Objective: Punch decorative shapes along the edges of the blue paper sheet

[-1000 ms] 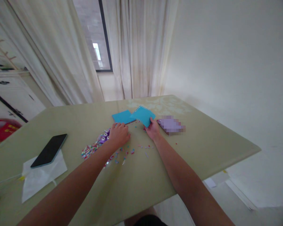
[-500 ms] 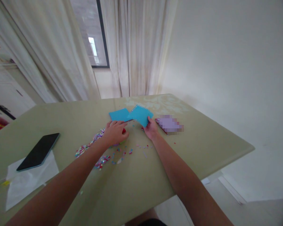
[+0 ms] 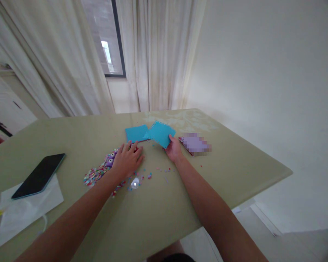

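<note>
Now, right hand [image 3: 174, 150] pinching teal plate [image 3: 160, 133], left hand [image 3: 128, 160] on beads [image 3: 95, 175], booklet [image 3: 196, 143] blurred

Pixelation masks a flat item [image 3: 196, 143] on the table [image 3: 235, 171]; the blue plate [image 3: 160, 132] hides fingers of the right hand [image 3: 174, 151].

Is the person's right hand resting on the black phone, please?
No, the right hand grips a teal board, while the phone lies far to its left.

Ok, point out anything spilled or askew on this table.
Tiny colourful pieces lie spilled loose over the table around the left hand, a few strays near the right hand. The blue square it grips sits askew, overlapping a second blue square.
</note>
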Available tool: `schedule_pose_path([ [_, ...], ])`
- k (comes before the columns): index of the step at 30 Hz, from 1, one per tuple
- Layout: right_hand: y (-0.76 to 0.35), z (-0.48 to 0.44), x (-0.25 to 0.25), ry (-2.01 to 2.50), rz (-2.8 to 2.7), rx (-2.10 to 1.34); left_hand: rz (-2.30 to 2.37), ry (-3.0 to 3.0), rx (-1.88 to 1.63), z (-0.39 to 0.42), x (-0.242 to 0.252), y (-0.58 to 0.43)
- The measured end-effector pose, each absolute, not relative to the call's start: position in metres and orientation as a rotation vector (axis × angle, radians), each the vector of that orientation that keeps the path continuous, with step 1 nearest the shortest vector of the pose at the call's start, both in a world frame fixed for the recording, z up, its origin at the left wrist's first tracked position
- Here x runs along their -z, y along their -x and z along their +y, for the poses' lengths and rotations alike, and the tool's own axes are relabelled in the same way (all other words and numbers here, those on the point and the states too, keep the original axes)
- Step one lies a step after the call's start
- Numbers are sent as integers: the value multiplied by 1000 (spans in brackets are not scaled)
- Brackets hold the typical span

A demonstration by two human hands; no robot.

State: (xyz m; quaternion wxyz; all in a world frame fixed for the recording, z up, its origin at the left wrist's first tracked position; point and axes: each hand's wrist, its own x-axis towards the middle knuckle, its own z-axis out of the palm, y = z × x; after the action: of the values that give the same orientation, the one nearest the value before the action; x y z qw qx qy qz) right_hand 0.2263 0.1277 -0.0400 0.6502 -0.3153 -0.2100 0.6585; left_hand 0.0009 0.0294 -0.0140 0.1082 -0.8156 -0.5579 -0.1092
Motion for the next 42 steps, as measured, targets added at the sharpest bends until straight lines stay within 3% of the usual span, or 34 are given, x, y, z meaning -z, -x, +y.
schedule_pose_path([
  [4, -221, 115, 30, 725, -499, -1489, -1581, 2500, 679, 0, 5, -14],
  [9, -201, 77, 10, 628, -722, -1536, -1782, 2650, 1384, -42, 5, -15],
  [13, -179, 39, -8, 588, -989, -1536, -2147, 2512, 2050, -57, 2, -5],
  [16, -168, 19, -11, 719, -1268, -1364, -2355, 2088, 2504, -58, -6, -1],
  [24, -167, 19, 6, 839, -1597, -1102, -2605, 1630, 2158, -47, -19, 20],
  [28, -171, 25, 12, 904, -1850, -840, -2554, 1421, 2401, -42, -9, 22],
  [34, -172, 19, 21, 1020, -2310, -538, -2196, 1073, 3154, -35, -9, 12],
  [42, -173, 20, 20, 1158, -2066, -714, -2240, 1262, 2992, -35, -1, 14],
])
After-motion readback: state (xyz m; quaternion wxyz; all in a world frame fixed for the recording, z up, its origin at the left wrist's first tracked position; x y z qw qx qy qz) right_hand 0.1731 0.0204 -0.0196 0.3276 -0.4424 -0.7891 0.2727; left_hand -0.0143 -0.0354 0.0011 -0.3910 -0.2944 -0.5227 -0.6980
